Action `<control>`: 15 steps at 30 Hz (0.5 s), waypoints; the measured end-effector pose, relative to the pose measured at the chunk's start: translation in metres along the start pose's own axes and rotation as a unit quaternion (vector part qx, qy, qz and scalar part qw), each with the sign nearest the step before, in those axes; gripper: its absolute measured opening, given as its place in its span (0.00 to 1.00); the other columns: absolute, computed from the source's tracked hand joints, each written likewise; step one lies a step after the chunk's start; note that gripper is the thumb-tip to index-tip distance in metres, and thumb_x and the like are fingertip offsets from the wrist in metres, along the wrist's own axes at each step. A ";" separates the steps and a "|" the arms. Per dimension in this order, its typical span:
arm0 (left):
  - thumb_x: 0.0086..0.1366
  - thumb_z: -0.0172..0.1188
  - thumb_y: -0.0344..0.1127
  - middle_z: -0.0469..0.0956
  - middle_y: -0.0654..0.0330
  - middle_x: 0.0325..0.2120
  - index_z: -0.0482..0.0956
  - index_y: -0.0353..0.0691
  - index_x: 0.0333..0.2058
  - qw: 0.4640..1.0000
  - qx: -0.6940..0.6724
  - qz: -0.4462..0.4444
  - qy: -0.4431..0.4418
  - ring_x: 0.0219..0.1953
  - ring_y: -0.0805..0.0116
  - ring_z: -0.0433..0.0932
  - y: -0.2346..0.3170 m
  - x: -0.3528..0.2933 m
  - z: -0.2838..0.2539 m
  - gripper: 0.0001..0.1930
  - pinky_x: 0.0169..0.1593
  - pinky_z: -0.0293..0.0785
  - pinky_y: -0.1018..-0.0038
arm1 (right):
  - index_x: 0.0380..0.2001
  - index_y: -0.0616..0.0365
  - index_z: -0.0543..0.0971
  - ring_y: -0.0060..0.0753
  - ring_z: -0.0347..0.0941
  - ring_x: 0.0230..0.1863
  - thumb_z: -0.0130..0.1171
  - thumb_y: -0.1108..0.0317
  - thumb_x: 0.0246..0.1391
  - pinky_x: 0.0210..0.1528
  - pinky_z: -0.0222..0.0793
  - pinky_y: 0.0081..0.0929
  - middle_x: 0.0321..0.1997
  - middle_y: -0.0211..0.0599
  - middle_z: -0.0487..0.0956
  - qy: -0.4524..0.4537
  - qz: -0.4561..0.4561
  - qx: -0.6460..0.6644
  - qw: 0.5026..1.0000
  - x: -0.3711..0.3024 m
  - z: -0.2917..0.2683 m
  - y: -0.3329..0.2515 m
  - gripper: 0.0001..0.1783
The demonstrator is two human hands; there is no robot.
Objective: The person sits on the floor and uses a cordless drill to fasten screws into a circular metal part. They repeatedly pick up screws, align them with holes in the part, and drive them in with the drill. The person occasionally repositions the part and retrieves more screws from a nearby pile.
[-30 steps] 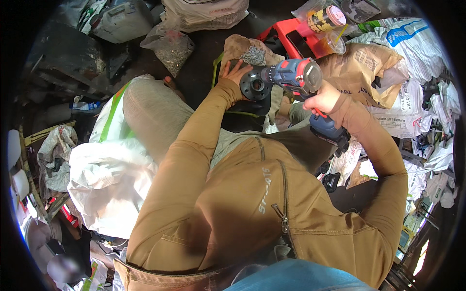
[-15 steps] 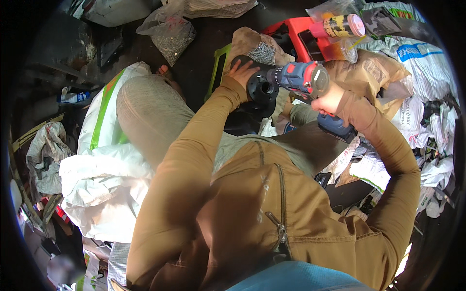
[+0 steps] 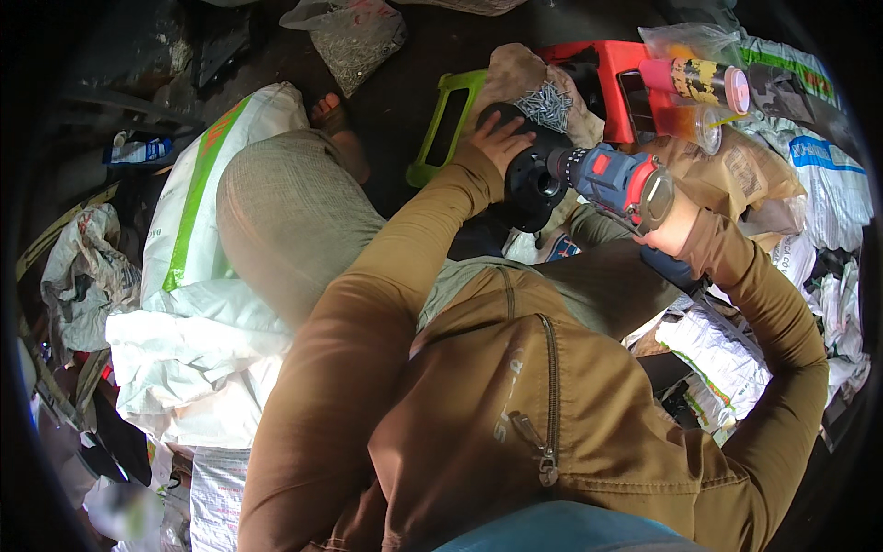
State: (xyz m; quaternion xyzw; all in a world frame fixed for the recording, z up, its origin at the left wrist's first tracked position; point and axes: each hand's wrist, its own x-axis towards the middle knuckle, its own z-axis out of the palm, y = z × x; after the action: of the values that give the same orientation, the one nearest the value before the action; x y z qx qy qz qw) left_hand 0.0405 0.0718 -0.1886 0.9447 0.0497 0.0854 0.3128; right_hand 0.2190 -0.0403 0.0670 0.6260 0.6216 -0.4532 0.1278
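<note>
My left hand [image 3: 501, 142] lies over a black round plastic part [image 3: 538, 181], its fingers spread across the upper side and holding it between my knees. The part has a dark round opening facing up. My right hand [image 3: 671, 225] is wrapped round the grip of a blue and red cordless drill [image 3: 614, 179]. The drill lies nearly level, with its chuck pointing left at the part's near right side. Whether its tip touches the part is hidden. Just beyond, a pile of silver screws [image 3: 546, 106] rests on a brown cloth [image 3: 511, 72].
A green stool [image 3: 425, 138] stands beyond my left hand. On the red stool [image 3: 621, 60] are a patterned cup [image 3: 704, 83] and a plastic cup of orange drink [image 3: 696, 124]. White sacks [image 3: 198, 207] lie left, a brown paper bag [image 3: 750, 175] right. A clear bag of small pieces [image 3: 359, 46] lies ahead.
The whole view has shifted, so most things sit farther right. The drill's rear end has tipped nearer to me, while both hands keep their holds.
</note>
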 end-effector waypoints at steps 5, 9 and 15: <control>0.50 0.62 0.54 0.61 0.65 0.62 0.62 0.47 0.59 1.000 -0.004 -0.005 -0.002 0.68 0.65 0.49 0.002 0.001 -0.005 0.39 0.71 0.32 0.58 | 0.53 0.63 0.71 0.48 0.66 0.57 0.59 0.72 0.39 0.62 0.60 0.38 0.55 0.49 0.72 0.003 -0.077 -0.026 0.997 0.003 0.001 0.010 0.31; 0.51 0.62 0.54 0.61 0.65 0.62 0.63 0.47 0.59 1.000 -0.009 -0.005 -0.004 0.68 0.65 0.50 0.002 0.000 -0.004 0.38 0.71 0.33 0.58 | 0.46 0.59 0.74 0.46 0.71 0.50 0.60 0.68 0.41 0.55 0.67 0.37 0.47 0.44 0.76 0.071 -0.110 -0.034 0.991 0.006 0.000 0.004 0.24; 0.47 0.64 0.55 0.60 0.65 0.63 0.61 0.48 0.60 1.000 0.028 0.002 -0.001 0.68 0.63 0.50 -0.001 0.000 0.002 0.42 0.70 0.35 0.57 | 0.41 0.61 0.76 0.43 0.74 0.41 0.60 0.70 0.38 0.48 0.70 0.35 0.37 0.44 0.78 0.030 0.060 0.091 0.994 0.001 -0.007 -0.019 0.21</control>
State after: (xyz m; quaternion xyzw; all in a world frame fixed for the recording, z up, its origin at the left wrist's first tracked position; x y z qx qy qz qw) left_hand 0.0412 0.0717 -0.1904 0.9532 0.0495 0.0837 0.2863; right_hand 0.2042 -0.0312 0.0777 0.6842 0.5428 -0.4807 0.0788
